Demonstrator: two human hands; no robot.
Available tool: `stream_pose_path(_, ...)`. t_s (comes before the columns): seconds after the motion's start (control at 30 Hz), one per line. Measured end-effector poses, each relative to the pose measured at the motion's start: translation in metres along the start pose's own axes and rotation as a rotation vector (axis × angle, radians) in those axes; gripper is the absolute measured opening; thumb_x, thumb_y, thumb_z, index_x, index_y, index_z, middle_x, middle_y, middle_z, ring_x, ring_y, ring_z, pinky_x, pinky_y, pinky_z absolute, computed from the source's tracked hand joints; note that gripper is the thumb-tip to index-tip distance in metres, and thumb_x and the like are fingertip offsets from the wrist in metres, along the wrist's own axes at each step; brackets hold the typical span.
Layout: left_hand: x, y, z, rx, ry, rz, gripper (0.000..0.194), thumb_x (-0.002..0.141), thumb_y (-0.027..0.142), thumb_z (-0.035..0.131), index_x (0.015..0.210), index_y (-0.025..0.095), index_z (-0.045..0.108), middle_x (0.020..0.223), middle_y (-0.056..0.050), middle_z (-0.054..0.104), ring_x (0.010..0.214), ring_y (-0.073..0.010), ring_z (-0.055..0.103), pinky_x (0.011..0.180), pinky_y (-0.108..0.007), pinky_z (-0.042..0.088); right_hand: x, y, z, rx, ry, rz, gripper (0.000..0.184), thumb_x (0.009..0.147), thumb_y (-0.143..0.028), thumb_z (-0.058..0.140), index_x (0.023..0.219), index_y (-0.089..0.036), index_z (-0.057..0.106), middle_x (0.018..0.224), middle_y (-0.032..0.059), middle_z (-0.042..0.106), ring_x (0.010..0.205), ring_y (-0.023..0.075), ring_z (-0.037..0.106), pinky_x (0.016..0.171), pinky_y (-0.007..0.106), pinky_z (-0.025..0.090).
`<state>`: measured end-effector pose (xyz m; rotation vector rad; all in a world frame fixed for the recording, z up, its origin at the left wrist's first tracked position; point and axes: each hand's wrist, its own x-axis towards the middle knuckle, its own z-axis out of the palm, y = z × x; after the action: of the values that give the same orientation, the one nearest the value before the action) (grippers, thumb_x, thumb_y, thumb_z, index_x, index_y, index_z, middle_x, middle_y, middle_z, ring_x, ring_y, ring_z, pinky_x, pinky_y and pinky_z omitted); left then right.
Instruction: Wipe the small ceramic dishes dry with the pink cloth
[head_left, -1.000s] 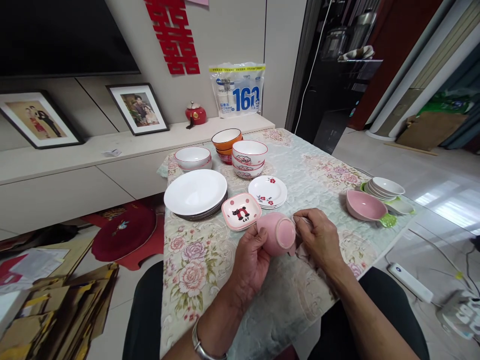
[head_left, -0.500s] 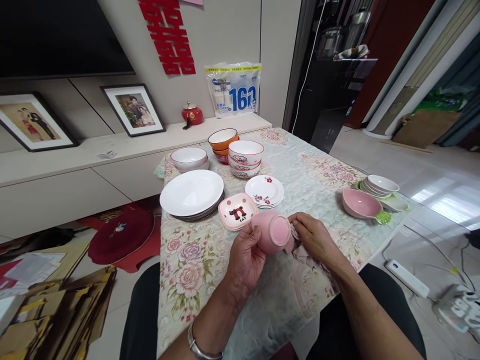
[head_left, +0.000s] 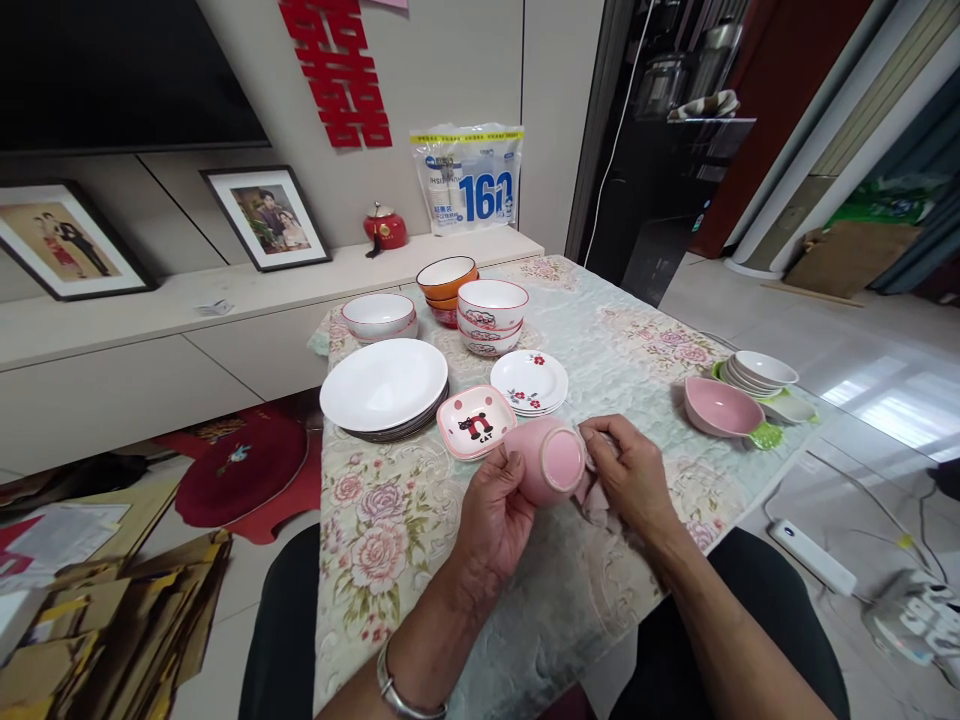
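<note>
My left hand (head_left: pixel 495 505) grips a pink bowl (head_left: pixel 541 462) tipped on its side, its round foot ring facing me and its inside hidden. Closed on a crumpled pale pink cloth (head_left: pixel 598 500), my right hand (head_left: pixel 628 478) presses against the bowl's right side. Just beyond them lie a square cat-print dish (head_left: pixel 476 422) and a stack of small flowered plates (head_left: pixel 528 382). Over at the right edge of the table is another pink bowl (head_left: pixel 720 406) with a green leaf-shaped handle, beside a stack of small white bowls (head_left: pixel 763 370).
Large white plates (head_left: pixel 384 385) are stacked at the left of the flowered tablecloth (head_left: pixel 382 540). Behind them stand white bowls (head_left: pixel 379 316), orange bowls (head_left: pixel 447 280) and red-rimmed bowls (head_left: pixel 491 318). Flattened cardboard (head_left: pixel 112 630) lies on the floor at left.
My right hand has shifted slightly up with the cloth along the bowl's side. The bowl has moved a little to the right in my left hand.
</note>
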<state>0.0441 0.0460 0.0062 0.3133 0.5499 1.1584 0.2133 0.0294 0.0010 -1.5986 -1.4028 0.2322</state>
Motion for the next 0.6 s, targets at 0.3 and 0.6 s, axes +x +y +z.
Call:
stream_pose_path(0.3,-0.001,0.006,0.004,0.021,-0.041,0.043,0.035,0.075,0.026,0.080,0.107,0.015,0.074,0.111,-0.011,0.076,0.112,-0.0265,0.066,0.102,-0.037,0.052,-0.021,-0.033,0.010,0.003,0.142,-0.331,0.010,0.094,-0.019,0.053,0.094,-0.023,0.063,0.084,0.0044,0.065,0.079,0.0195,0.061,0.071,0.033,0.048)
stream_pose_path(0.6,-0.006,-0.002,0.005,0.061,-0.151,0.007,0.037,0.075,0.024,0.082,0.109,0.014,0.073,0.112,-0.011,0.075,0.115,-0.0285,0.065,0.105,-0.040,0.049,-0.003,-0.009,0.007,0.050,0.116,-0.003,0.017,0.094,-0.030,0.052,0.087,-0.021,0.065,0.082,0.0033,0.068,0.075,0.0190,0.062,0.069,0.032,0.047)
